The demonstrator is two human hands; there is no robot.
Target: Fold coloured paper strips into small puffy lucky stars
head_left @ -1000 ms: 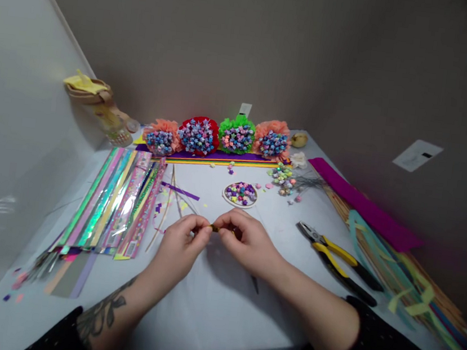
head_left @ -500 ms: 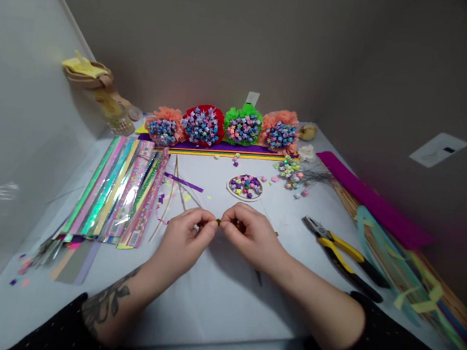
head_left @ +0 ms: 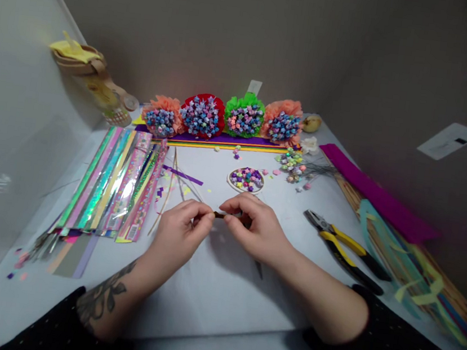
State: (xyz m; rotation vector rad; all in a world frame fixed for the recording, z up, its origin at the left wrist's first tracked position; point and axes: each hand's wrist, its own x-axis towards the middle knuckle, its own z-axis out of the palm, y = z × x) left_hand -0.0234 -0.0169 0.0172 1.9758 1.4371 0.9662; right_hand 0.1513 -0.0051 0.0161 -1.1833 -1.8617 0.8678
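Note:
A narrow, dark gold-brown strip (head_left: 220, 215) stretches between my two hands over the middle of the white table. My left hand (head_left: 184, 228) is closed, with thumb and index finger pinching the strip's left end. At the other end my right hand (head_left: 254, 229) holds it between thumb and curled fingers. Just beyond the hands sits an oval dish (head_left: 228, 179) with small folded paper stars (head_left: 247, 179) in purple, pink and blue. A dark pointed tip (head_left: 259, 270) shows below my right hand; the rest of that tool is hidden.
Packs of shiny paper strips (head_left: 117, 183) lie at left. Yellow-and-black pliers (head_left: 343, 251) lie at right, near wooden sticks and a magenta paper roll (head_left: 376, 192). Several crepe-paper flowers filled with stars (head_left: 202, 115) line the back. Wired stars (head_left: 292, 162) lie at back right.
My hands have drawn slightly apart, so more of the strip shows between them. The fingers of my right hand have shifted along it. The camera view has moved a little.

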